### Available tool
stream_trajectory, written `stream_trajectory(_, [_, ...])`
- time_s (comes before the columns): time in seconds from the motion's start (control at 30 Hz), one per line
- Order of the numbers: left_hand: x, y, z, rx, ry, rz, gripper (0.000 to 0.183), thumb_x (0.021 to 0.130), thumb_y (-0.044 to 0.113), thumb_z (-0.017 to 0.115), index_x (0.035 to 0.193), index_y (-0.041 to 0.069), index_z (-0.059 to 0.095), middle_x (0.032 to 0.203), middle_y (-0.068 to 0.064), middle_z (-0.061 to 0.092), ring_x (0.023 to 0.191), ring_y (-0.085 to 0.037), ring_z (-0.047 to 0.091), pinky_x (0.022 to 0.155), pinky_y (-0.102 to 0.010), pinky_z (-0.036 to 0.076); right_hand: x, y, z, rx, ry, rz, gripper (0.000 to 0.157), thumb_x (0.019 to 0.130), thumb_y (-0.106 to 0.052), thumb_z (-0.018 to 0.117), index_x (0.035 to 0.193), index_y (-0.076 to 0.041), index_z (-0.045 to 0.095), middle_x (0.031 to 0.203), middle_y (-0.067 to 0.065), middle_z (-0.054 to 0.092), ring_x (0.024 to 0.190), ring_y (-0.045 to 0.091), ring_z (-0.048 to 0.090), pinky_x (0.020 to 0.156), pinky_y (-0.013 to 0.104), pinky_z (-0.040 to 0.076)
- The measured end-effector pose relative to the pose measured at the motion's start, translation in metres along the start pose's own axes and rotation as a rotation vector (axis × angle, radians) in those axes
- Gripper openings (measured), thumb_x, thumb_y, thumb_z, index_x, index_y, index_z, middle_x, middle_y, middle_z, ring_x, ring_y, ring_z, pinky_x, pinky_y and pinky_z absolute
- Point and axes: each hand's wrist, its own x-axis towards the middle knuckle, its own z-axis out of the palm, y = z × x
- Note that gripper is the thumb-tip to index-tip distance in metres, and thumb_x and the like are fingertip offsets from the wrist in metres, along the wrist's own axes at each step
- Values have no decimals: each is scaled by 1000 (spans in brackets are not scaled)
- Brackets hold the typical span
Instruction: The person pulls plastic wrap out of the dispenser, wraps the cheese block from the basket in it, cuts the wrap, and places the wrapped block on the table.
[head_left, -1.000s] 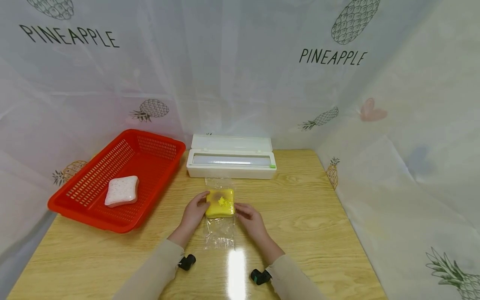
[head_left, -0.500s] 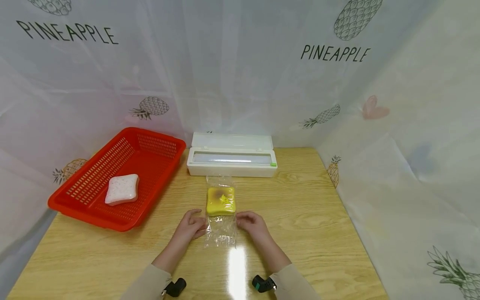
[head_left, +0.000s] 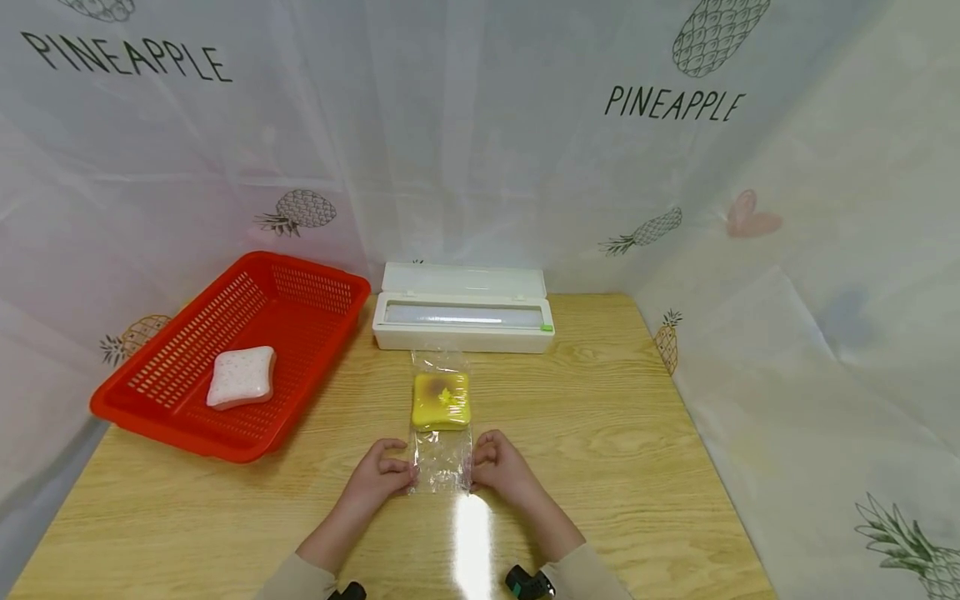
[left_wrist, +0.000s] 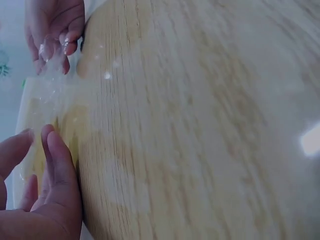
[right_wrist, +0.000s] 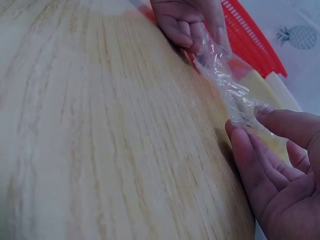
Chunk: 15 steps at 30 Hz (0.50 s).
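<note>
A yellow rounded-square block [head_left: 441, 402] with a brownish patch and a leaf mark lies on a strip of clear plastic wrap [head_left: 441, 458]; some film looks glossy across its top. At the strip's near left corner, my left hand [head_left: 378, 477] pinches the film edge. My right hand [head_left: 506, 471] pinches the near right corner between thumb and fingers. In the right wrist view, crinkled plastic wrap [right_wrist: 232, 90] stretches between the two hands. The left wrist view shows my left hand [left_wrist: 52, 185] in front, with the block blurred behind it.
Behind the strip stands a white plastic-wrap dispenser [head_left: 463, 340], lid raised, roll inside. A red basket [head_left: 315, 367] is at the left, holding a white speckled rounded-square block [head_left: 242, 377]. A pineapple-print curtain [head_left: 495, 167] encloses the wooden table [head_left: 600, 467] at back and sides.
Both hands have left the sides of the yellow block and moved nearer to me, down to the near corners of the plastic wrap. The block and basket stay in place.
</note>
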Motion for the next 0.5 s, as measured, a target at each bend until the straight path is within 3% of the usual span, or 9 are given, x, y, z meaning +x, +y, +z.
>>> stream_trajectory(0.3, [-6,-1,-2,50,-26,12,49,83,-9,67,126,-6,45,86,-15,66,78,-26,66,70,-34,57,-11,1,2,-23,-41,13,42,78,12,71,110,6,46,94,14,59,70,21,67,63,32,58])
stream_trajectory(0.5, [-12,1,-5,144,-21,54,37,80,-6,71,114,-4,57,86,-13,67,77,-25,66,69,-31,56,-16,-2,0,-52,-45,2,16,83,12,67,98,14,61,87,23,67,68,25,69,64,34,58])
